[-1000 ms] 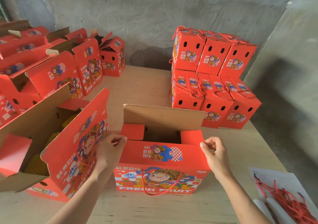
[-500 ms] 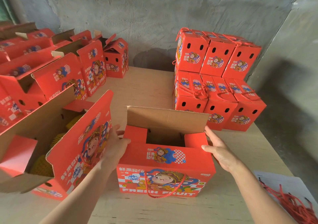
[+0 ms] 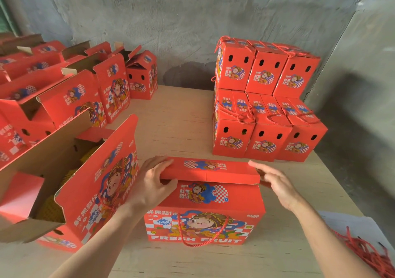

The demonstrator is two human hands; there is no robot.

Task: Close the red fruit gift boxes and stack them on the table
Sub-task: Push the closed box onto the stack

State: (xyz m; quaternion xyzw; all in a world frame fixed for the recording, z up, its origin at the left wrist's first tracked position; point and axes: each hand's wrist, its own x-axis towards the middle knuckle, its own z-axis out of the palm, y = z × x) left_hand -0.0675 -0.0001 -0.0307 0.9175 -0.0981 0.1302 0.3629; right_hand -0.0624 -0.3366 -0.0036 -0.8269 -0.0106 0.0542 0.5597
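A red fruit gift box (image 3: 205, 215) stands on the table (image 3: 181, 124) right in front of me, cartoon face and red rope handle toward me. Its long top flap (image 3: 210, 169) lies folded forward over the opening. My left hand (image 3: 149, 183) holds the flap's left end, fingers on top and thumb along its front edge. At the flap's right end my right hand (image 3: 275, 181) touches the corner with straight fingers, slightly blurred. A two-level stack of closed red boxes (image 3: 265, 106) sits at the back right.
An open box with yellow fruit (image 3: 85, 181) stands close on the left, its flap leaning by my left arm. Several more open boxes (image 3: 64, 98) fill the left side. Red cords (image 3: 367, 254) lie on a white sheet (image 3: 346, 224) at the right front corner. Concrete walls stand behind and right.
The brown-backed rear flap, upright before, has been folded forward over the side flaps. Both hands moved from the box's side flaps up to the ends of that top flap.
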